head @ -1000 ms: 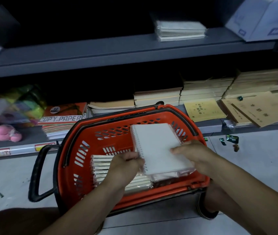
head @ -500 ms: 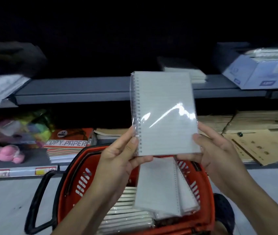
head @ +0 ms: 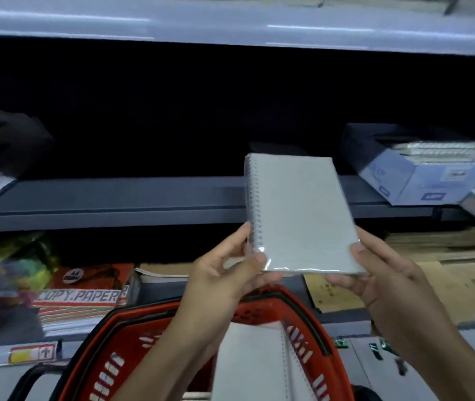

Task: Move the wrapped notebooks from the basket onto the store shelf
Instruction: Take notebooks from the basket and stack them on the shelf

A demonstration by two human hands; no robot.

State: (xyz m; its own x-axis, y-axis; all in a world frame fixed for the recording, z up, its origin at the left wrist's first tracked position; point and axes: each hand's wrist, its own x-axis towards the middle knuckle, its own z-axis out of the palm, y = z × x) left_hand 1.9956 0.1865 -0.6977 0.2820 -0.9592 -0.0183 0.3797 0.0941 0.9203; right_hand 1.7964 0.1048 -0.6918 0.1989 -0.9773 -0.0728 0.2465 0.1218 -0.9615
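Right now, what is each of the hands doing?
Left hand: holding the wrapped notebook at its lower spiral-side corner.
Right hand: holding the same notebook at its lower right corner.

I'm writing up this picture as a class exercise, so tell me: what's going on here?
A person is stocking a store shelf. Both hands hold one wrapped spiral notebook by its lower corners: the left hand at the spiral side, the right hand at the other. It is raised in front of the dark middle shelf, not yet set down. Below, the red basket holds more wrapped notebooks.
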